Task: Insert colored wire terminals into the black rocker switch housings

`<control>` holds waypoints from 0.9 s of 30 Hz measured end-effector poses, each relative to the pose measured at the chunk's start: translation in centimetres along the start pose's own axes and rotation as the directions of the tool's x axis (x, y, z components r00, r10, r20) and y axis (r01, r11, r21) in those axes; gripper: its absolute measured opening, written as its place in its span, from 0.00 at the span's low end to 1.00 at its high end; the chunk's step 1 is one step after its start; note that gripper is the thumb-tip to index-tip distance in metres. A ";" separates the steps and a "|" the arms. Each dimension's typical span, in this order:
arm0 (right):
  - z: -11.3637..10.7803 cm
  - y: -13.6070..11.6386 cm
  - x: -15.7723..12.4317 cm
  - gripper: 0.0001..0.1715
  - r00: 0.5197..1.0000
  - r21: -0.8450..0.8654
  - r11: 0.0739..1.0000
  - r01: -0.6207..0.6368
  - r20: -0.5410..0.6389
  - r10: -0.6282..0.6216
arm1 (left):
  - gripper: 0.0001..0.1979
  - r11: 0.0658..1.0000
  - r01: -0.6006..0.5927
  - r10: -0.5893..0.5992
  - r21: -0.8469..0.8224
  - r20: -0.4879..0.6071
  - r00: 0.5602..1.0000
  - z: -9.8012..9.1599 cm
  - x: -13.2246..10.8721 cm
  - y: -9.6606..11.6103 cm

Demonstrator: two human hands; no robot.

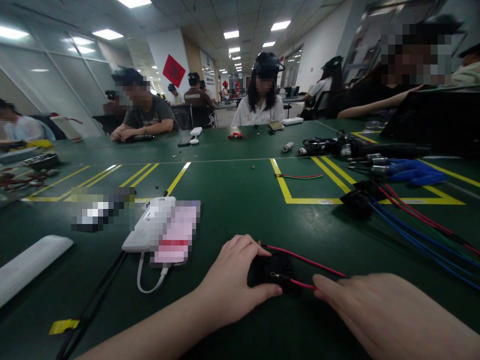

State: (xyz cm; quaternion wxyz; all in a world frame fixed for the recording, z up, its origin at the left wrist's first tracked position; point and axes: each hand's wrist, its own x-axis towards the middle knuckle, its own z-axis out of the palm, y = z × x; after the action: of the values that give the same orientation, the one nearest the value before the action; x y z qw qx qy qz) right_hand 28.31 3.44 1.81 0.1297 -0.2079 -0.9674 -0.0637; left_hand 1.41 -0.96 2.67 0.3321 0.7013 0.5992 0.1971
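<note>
- The black block [285, 262] lies low between your two hands, just beside the thumb and index finger of your left hand [236, 275]. Those fingers are spread to either side of it and appear clamped on it, though the contact is partly hidden.
- Your right hand [382, 305] has its fingers together, pinching the lower red wire [303, 285]; this wire's metal terminal [275, 275] shows beside your left thumb.
- The upper red wire [303, 257] runs from near your left index fingertip to behind your right hand.
- The step in hand looks like steadying the block while handling the lower wire. The next move probably calls for a firm left hold and a small, straight wire motion from the right, without snagging the upper wire.
- Beyond your fingers, the tabletop [232, 215] is open up to the yellow tape [311, 201].
- Left of your left fingers, the phone [178, 235] and white cable [144, 287] limit sideways room.
- Beyond your right fingers, blue wires [412, 237] crowd the right side. The near edge isn't in view.
</note>
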 end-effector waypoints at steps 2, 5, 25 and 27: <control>-0.6 0.3 0.3 0.24 0.998 -0.004 1.000 0.009 -0.061 -0.010 | 0.22 1.000 0.000 0.000 0.002 0.000 1.000 0.0 0.0 0.0; -1.1 0.6 0.2 0.22 0.993 -0.024 0.999 0.023 -0.118 -0.025 | 0.22 1.000 -0.001 0.001 -0.002 0.003 1.000 0.0 0.0 0.0; -0.1 0.6 -0.1 0.22 1.000 -0.047 0.999 0.012 -0.026 -0.014 | 0.21 1.000 0.001 -0.001 -0.009 0.001 1.000 -0.2 0.0 -0.2; 0.2 0.0 -0.1 0.22 1.000 -0.012 1.000 0.006 0.017 -0.005 | 0.21 1.000 -0.009 0.009 -0.007 -0.007 1.000 -0.1 0.0 -0.2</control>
State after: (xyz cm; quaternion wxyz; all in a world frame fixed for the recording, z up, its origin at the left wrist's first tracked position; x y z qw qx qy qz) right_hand 28.38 3.45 1.61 0.1201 -0.2066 -0.9686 -0.0683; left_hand 1.16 -0.94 2.59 0.3317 0.7019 0.5966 0.2032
